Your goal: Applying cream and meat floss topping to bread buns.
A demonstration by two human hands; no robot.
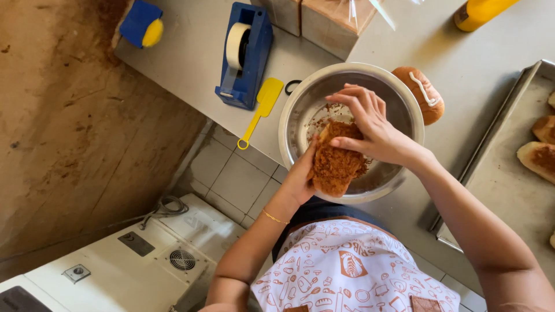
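Leftmost, a blue tape dispenser [245,55] and yellow spatula [263,107] lie on the desk [462,63]. Over the steel bowl [295,124], the left hand [300,176] grips a bun [337,159] already crumb-coated on top; the right hand [373,130] presses loosely on it. Beyond sits one plain, icing-striped bun [422,92]; coated ones fill the tray [509,173].

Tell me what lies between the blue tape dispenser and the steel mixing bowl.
In the head view, a yellow plastic spatula and a small black ring lie on the grey worktop between the blue tape dispenser and the round steel mixing bowl.
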